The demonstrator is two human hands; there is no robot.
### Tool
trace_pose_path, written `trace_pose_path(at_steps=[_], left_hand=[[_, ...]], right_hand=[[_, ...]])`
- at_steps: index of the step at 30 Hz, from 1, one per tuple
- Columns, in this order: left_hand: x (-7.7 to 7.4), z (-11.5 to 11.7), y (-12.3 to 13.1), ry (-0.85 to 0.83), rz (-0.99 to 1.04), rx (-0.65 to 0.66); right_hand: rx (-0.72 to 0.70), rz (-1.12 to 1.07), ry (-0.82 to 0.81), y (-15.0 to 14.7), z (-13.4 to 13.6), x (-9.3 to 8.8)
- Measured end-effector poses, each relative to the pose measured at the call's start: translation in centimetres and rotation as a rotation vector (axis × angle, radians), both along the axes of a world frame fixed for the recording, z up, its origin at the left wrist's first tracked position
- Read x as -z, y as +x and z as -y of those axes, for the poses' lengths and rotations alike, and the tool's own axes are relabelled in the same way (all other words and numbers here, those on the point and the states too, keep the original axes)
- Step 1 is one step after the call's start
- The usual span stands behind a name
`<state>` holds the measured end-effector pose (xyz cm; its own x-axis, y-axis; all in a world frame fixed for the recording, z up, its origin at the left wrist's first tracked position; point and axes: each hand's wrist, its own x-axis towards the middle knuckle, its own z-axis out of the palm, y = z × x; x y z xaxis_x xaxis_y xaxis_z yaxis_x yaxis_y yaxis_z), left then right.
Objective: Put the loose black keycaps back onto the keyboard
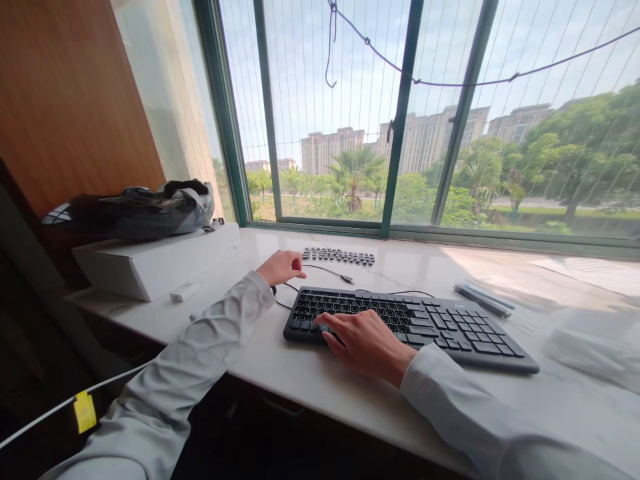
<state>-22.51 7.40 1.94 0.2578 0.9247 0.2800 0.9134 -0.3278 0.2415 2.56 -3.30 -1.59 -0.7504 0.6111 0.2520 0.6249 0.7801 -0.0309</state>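
- Daylight is let in through the green-framed window [401, 120], and the pale desk [265, 353] beneath is washed with it.
- Centre stage, the black keyboard [417, 320] is laid flat on the desk, its lower left part partly covered by the right hand [367, 343].
- Right fingers are bent over the bottom row, thumb near the index; whether a key is pinched cannot be made out!
- Across to the left hand [283, 268]: it is poised just beside the left end of the loose keycaps [340, 256], fingers curled towards the thumb, anything held being hidden.
- Handling, then: the keyboard is judged light and stiff, best gripped by its short ends, and easily slid on so smooth a top.
- Keycaps are likely hard, tiny and quickly scattered, best taken by their sides; the letter block looks stripped, so gentleness is advised there.
- Between keycaps and keyboard, a plug [347, 279] is seen lying loose.
- Out right, slim packets [483, 300] and crumpled plastic [595, 353] are spread on the glossy, faintly veined desk.
- Far left, a white box [145, 267] is topped by a dark bundle [135, 210]; high up, a cord [455, 85] is strung across the window.
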Motion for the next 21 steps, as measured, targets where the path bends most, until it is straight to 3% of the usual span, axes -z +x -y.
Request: trace_pose_path(at_steps=[9,21], left_hand=[[2.1,-1.7,-1.4,0.072,-0.192,-0.31],[2.8,-1.9,-1.3,0.096,-0.204,-0.383]], right_hand=[[0.005,-0.015,0.03,0.2,0.1,-0.3],[-0.007,-0.003,0.09,0.7,-0.5,-0.2]])
